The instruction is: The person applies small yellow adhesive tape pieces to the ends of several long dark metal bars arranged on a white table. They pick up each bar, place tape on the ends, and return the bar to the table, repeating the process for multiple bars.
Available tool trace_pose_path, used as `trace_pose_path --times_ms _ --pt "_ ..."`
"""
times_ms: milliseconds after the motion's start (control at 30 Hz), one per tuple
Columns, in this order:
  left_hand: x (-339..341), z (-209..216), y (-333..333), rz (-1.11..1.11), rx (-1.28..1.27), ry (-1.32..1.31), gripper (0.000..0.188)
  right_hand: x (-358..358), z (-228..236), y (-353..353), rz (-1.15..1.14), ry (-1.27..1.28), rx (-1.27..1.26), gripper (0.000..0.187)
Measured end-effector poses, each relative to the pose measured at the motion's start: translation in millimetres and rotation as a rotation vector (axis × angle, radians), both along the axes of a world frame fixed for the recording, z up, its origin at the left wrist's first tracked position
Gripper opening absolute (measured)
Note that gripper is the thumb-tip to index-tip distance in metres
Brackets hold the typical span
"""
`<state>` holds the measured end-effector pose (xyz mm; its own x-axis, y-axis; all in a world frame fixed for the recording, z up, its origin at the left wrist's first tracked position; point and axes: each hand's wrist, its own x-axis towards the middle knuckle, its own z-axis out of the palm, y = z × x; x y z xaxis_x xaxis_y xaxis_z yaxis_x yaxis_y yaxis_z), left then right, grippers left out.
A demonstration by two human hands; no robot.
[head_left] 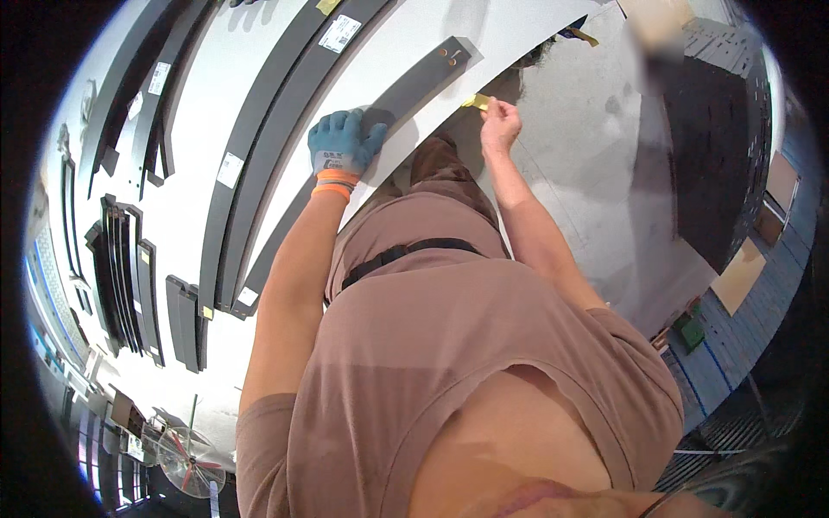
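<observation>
Noted on the broad white tabletop (423, 22): the flat dark-grey bar with two copper-coloured holes at its far end (410, 91), lying slantwise just inside the right edge, a pair of long dark-grey bars with white labels (283, 121) near its left side. Across the bar, about midway: left hand in a blue-grey coated glove with an orange cuff (344, 147), thumb apart from the fingers; cannot tell whether gripping the bar's sides or only pressing down from above. To the right, beyond the table edge: bare right hand (501, 127), thumb and fingertips pinched together on a small yellow strip (477, 102), perhaps tape. Chief risk, as judged: losing the strip to the grey floor (570, 129), through so small a pinch out past the edge. If sticky, also liable to fold on itself or cling to bare skin. Second risk: swinging the bar's far end over the edge, from uneven pressure under a single hand. Third: scuffing against the long bars, from a leftward shove in so narrow a gap.
</observation>
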<state>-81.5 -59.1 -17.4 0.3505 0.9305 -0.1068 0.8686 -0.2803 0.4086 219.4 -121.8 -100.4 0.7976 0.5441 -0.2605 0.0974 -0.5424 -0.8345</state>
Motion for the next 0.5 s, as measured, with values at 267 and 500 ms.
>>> trace_pose_path --times_ms 267,500 --pt "-3 -2 -1 -0.009 0.035 0.000 0.051 -52 28 15 -0.129 0.367 0.243 0.023" --pt "-1 1 0 -0.020 0.026 -0.002 0.052 -53 41 2 0.216 0.215 0.057 0.044"
